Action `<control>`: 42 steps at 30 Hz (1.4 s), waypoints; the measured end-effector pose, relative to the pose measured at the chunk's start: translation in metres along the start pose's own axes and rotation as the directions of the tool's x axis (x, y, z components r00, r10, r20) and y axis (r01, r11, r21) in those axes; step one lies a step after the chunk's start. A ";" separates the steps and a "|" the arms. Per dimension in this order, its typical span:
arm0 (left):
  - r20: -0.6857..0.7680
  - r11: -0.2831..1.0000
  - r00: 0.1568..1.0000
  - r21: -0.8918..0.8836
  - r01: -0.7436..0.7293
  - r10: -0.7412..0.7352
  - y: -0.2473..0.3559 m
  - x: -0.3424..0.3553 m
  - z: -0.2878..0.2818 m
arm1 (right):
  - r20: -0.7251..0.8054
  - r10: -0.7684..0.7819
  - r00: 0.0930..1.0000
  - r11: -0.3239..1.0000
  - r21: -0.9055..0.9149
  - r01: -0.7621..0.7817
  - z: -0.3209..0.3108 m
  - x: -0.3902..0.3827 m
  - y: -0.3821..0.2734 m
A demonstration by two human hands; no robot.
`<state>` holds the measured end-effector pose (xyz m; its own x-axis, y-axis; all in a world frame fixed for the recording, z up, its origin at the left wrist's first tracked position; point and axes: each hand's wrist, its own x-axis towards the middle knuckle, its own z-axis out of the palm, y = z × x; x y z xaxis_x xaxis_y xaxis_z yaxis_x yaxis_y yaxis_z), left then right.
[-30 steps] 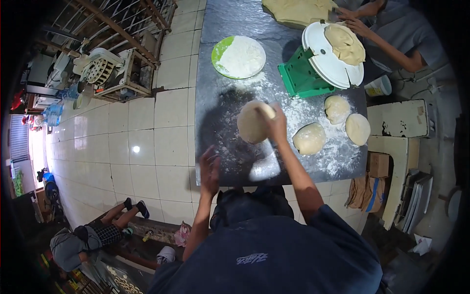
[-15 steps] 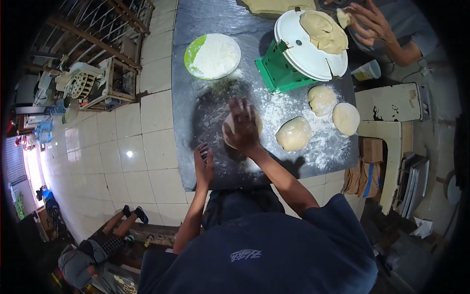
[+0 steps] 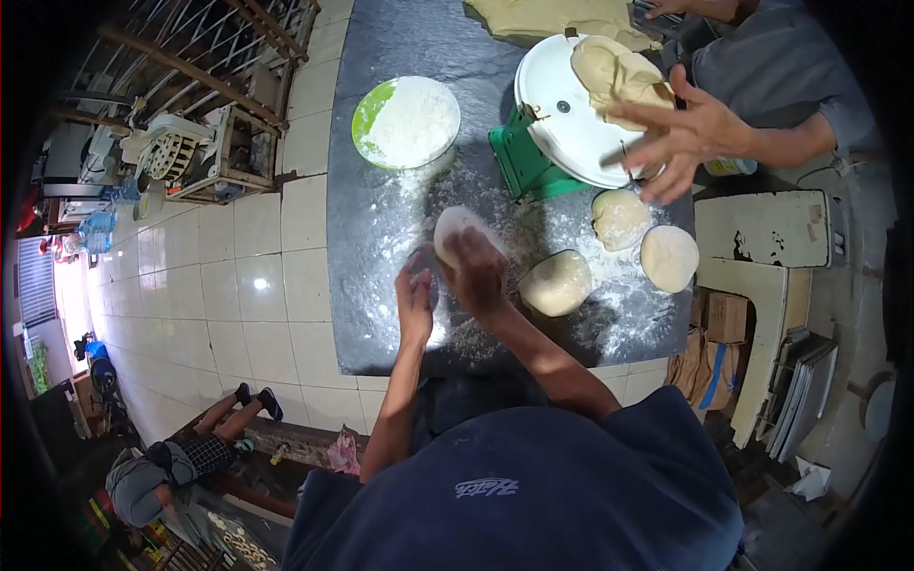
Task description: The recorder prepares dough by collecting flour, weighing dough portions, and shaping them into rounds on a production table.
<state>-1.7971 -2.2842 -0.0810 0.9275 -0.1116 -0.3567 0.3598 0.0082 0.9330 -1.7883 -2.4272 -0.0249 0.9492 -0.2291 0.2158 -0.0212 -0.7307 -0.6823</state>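
Both hands, left hand and right hand, cup dough ball.

shirt: navy, short sleeves | mark: small pale print on back | forearms: bare

A single head-worn fisheye camera looks steeply down from above the person's own shoulders, facing forward over a dark floured worktop. The hands sit near the centre of the view; tiled floor curves away on the left.
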 end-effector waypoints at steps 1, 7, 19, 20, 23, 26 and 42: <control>-0.092 0.957 0.976 0.232 -0.173 0.198 0.004 -0.001 -0.005 | -0.046 -0.250 0.967 0.957 -0.162 0.239 0.000 -0.004 -0.001; -0.154 0.995 0.988 0.102 0.020 -0.004 0.011 -0.014 -0.028 | 0.029 -0.295 0.955 0.955 -0.004 0.295 0.042 0.014 0.068; -0.275 0.741 0.951 0.667 0.082 0.142 0.017 -0.013 -0.071 | -0.133 0.226 0.965 0.921 -0.293 -0.256 0.004 -0.037 0.006; -0.205 0.693 0.886 0.703 -0.163 0.417 0.012 -0.004 -0.073 | -0.059 0.241 0.969 0.955 -0.161 -0.247 0.023 -0.031 0.015; 0.077 0.631 0.787 0.552 -0.545 0.612 0.034 0.034 -0.021 | 0.342 -0.173 0.924 0.984 0.099 0.147 0.088 -0.006 0.042; 0.517 0.517 0.671 0.430 -0.740 0.531 0.010 0.082 -0.029 | 0.523 0.202 0.828 0.973 -0.010 -0.231 0.122 -0.001 0.023; 0.522 0.586 0.700 0.398 -0.706 0.488 -0.005 0.094 -0.023 | 0.565 0.131 0.815 0.782 0.447 -0.435 0.147 -0.091 0.086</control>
<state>-1.7093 -2.2716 -0.1202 0.7719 -0.5924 0.2308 -0.4838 -0.3118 0.8177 -1.8300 -2.3749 -0.2062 0.9481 0.0808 -0.3076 -0.2891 -0.1841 -0.9394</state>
